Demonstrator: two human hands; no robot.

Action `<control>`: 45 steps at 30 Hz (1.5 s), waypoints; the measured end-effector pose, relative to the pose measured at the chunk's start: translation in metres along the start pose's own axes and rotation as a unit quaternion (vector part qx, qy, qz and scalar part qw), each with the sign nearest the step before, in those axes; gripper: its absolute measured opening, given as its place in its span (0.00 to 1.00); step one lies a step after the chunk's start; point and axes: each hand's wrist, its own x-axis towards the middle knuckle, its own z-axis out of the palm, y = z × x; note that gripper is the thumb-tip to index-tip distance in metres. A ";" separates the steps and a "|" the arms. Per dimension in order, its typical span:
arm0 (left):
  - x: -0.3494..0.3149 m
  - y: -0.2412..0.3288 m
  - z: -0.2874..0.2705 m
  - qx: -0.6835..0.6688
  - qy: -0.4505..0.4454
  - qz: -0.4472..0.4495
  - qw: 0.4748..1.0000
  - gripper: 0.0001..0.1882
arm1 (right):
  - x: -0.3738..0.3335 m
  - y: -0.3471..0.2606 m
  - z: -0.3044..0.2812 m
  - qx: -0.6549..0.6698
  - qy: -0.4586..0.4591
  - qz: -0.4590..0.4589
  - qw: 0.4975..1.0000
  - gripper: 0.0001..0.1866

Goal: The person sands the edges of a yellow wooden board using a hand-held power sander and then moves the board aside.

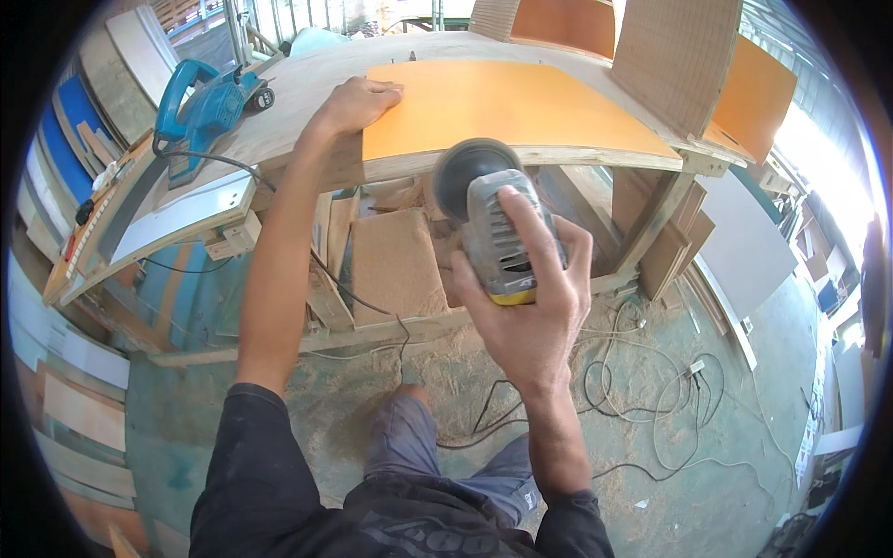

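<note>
An orange-faced board (502,102) lies on the workbench, its bare wooden front edge toward me. My left hand (361,102) is at the board's left side, with bent fingers over its face; the thumb is hidden. In my right hand (539,307) is a dusty grey angle grinder (507,232) with a yellow band, its fingers wrapped around the body and the index finger stretched along the top. The grinder's round dark disc (474,172) is tilted up at the front edge of the board, touching or very close to it.
A blue power tool (214,112) with a cord rests at the bench's left. Orange and wooden panels (684,65) stand at the back right. Sawdust covers a shelf board (395,265) under the bench. Several cables (651,400) coil over the dusty floor on the right.
</note>
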 end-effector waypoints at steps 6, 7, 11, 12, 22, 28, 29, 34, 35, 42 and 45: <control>-0.004 0.005 -0.004 0.004 -0.014 0.001 1.000 0.25 | 0.014 0.040 -0.025 -0.003 0.033 -0.009 0.999 0.37; -0.005 0.006 -0.006 0.002 -0.017 0.007 1.000 0.25 | 0.016 0.046 -0.029 -0.002 0.038 -0.011 0.999 0.37; -0.011 0.021 -0.011 0.001 -0.031 0.024 0.999 0.24 | 0.023 0.066 -0.045 0.007 0.051 0.013 0.999 0.36; -0.013 0.027 -0.010 0.003 -0.035 0.027 0.999 0.23 | 0.025 0.070 -0.048 0.009 0.053 0.019 0.998 0.36; -0.029 0.043 -0.020 -0.074 -0.032 -0.040 0.996 0.27 | 0.040 0.119 -0.084 0.025 0.056 0.043 0.997 0.36; -0.022 0.049 -0.009 -0.079 -0.048 -0.052 0.994 0.28 | 0.046 0.152 -0.110 0.027 0.071 0.058 0.995 0.36; -0.022 0.047 -0.012 -0.077 -0.053 -0.056 0.994 0.28 | 0.048 0.157 -0.113 0.029 0.072 0.062 0.995 0.36; -0.023 0.054 -0.013 -0.071 -0.057 -0.080 0.993 0.29 | 0.058 0.178 -0.129 0.024 0.081 0.066 0.994 0.36; -0.024 0.056 -0.012 -0.071 -0.057 -0.085 0.992 0.29 | 0.059 0.182 -0.132 0.018 0.083 0.067 0.994 0.36; -0.022 0.053 -0.013 -0.081 -0.052 -0.088 0.991 0.28 | 0.067 0.206 -0.151 0.003 0.098 0.066 0.993 0.35; -0.022 0.049 -0.013 -0.097 -0.052 -0.098 0.989 0.29 | 0.067 0.206 -0.160 0.012 0.071 0.113 0.991 0.35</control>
